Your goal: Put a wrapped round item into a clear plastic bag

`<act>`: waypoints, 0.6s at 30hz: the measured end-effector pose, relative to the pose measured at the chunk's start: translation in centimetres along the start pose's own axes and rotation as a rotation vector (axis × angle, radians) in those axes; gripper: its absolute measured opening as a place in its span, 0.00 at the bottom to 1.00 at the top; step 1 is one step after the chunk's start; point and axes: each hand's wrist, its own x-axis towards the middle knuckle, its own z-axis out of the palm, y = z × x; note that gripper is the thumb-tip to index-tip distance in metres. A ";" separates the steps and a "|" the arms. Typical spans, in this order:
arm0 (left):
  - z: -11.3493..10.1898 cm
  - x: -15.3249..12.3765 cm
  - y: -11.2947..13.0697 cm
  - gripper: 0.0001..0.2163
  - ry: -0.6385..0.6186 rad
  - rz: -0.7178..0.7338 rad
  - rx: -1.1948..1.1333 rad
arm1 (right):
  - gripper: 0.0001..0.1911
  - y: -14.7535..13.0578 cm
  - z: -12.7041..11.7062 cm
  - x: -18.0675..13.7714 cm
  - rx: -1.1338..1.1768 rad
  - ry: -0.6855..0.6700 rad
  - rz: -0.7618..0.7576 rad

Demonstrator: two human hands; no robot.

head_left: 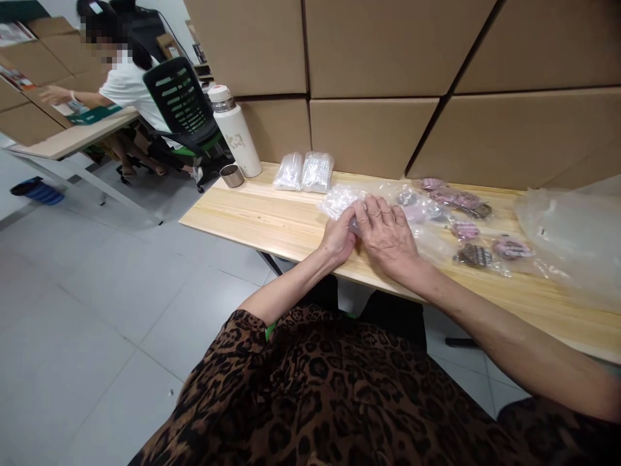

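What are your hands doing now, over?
Left hand and right hand together pinching a clear plastic bag. Bagged pink items lie right. Nothing in the way.

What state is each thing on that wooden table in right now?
left hand: fingers pinching the small clear bag.
right hand: resting over the same bag.
small clear bag: flat on the table, partly covered.
white flask: upright, lid on.
metal cup: upright, open.
two bag bundles: lying side by side.
pink and brown items: bagged, scattered.
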 end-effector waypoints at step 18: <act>-3.0 -2.8 3.5 0.41 -0.485 -0.037 0.188 | 0.24 2.5 -7.6 -1.1 0.532 -0.107 0.057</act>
